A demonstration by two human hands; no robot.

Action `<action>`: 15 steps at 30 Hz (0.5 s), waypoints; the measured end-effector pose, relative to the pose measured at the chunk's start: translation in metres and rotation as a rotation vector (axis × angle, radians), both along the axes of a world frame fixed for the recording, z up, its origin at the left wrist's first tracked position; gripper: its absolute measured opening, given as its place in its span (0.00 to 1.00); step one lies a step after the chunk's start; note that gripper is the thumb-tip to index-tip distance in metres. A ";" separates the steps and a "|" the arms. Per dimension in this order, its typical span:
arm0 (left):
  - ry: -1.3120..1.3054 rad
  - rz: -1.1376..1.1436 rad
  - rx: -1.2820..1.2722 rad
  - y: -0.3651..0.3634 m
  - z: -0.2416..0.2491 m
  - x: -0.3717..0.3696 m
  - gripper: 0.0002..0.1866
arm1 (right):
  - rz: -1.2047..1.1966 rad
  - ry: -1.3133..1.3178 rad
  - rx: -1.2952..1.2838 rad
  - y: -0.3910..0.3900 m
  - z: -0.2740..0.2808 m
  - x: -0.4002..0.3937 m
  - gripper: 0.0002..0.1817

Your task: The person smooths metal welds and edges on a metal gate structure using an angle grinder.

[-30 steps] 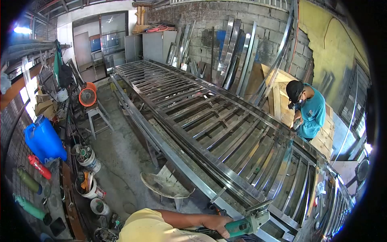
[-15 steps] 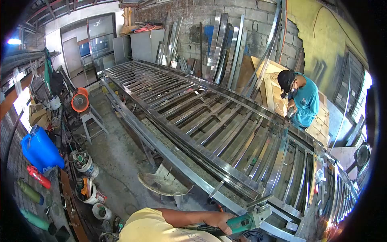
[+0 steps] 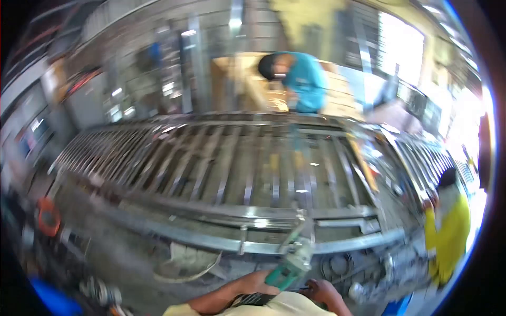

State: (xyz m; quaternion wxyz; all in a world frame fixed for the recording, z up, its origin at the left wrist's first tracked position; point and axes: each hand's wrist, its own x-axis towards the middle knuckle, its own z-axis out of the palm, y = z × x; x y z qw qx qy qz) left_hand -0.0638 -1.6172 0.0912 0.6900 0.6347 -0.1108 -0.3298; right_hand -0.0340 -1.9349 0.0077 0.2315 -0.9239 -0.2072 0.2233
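Observation:
A green angle grinder (image 3: pixel 284 274) is gripped in my left hand (image 3: pixel 257 283), low in the middle of the head view. Its metal head points up and away from me, close to the near rail of the metal frame (image 3: pixel 247 211). Blur hides whether they touch. My right hand (image 3: pixel 322 291) is just right of the grinder's body. Its fingers look curled around something small and dark that I cannot make out. The frame is a long grille of shiny bars, lying flat across the view.
Across the frame, a person in a teal shirt (image 3: pixel 305 84) bends over sparks. Another person in yellow (image 3: pixel 449 231) is at the right, beside a second barred frame (image 3: pixel 421 158). A coiled cable (image 3: pixel 337 266) lies on the floor. An orange round object (image 3: pixel 49 217) is at left.
The view has swung right, so the frame lies more level. The grinder has come nearer the middle, its head pointing upward. More of my right hand shows. The person in yellow has come into view.

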 end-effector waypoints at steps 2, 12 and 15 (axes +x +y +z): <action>-0.067 0.115 -0.003 -0.001 0.011 -0.006 0.26 | 0.045 0.105 -0.093 0.000 0.002 0.002 0.41; 0.094 0.051 -0.118 -0.008 0.001 0.007 0.24 | -0.036 0.177 0.000 0.003 0.033 -0.011 0.35; 0.120 0.018 -0.125 -0.003 -0.003 0.006 0.23 | -0.063 0.088 0.018 0.002 0.028 -0.023 0.32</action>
